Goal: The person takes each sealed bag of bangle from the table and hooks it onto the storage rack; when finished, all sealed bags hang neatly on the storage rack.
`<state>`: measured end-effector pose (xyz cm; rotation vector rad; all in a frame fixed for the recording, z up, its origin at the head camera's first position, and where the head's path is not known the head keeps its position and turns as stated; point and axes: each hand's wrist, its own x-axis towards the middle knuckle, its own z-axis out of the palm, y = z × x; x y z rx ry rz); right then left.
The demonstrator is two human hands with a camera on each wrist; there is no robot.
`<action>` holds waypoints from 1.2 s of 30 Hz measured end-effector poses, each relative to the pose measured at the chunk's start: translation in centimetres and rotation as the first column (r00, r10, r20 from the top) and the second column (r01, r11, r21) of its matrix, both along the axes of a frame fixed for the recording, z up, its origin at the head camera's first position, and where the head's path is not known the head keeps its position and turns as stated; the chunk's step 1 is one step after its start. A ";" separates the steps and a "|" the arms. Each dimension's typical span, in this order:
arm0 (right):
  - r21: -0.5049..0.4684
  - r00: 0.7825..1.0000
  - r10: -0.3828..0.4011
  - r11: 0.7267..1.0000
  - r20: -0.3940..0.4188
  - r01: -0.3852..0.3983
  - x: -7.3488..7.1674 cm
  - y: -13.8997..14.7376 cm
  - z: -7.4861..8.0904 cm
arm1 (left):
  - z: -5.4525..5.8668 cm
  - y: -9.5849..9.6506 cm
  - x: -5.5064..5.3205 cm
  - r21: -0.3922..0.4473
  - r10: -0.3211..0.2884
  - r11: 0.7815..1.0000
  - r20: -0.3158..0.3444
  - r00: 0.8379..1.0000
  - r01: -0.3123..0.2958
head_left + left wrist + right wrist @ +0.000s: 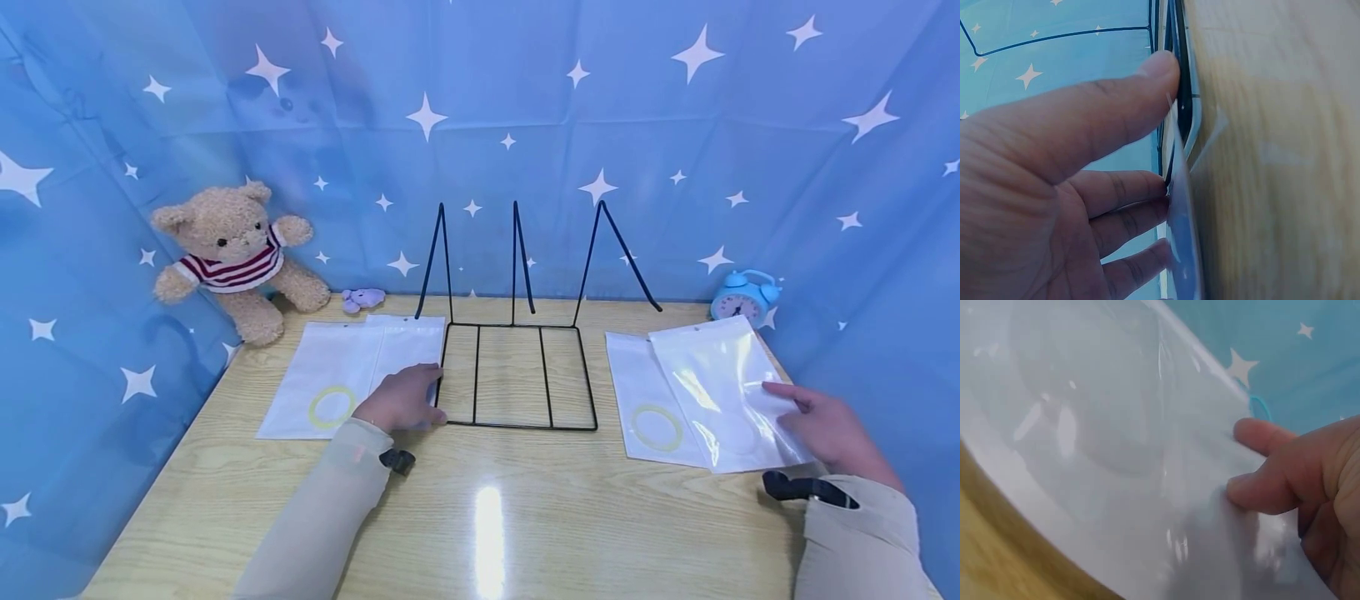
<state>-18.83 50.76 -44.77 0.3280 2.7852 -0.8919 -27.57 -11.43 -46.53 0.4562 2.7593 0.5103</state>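
A black wire rack with upright prongs stands in the middle of the table. My left hand rests at its front left corner, over the edge of a white bag. In the left wrist view, the thumb touches the black wire and the fairly straight fingertips meet the bag's edge. At the right, my right hand pinches the right edge of a clear-fronted, white zip bag, thumb on top. That bag overlaps another white bag showing a pale yellow ring.
Another white bag with a yellow ring lies at the left. A teddy bear sits at the back left, beside a small purple toy. A blue alarm clock stands at the back right, before a starry blue curtain.
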 end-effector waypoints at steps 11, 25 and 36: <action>-0.146 0.995 -0.044 0.989 -0.091 0.030 -0.1 -1.4 0.1 | -0.2 -0.2 0.0 0.004 0.002 1.000 0.000 1.000 -0.002; -0.241 0.972 -0.109 0.969 -0.207 0.057 -0.3 -2.6 -0.1 | 0.0 -0.1 0.1 0.017 0.015 1.000 -0.001 1.000 -0.015; -0.237 0.948 -0.107 0.971 -0.301 0.034 -0.2 -4.1 0.8 | 0.2 0.1 0.2 0.024 0.010 1.000 -0.004 1.000 -0.010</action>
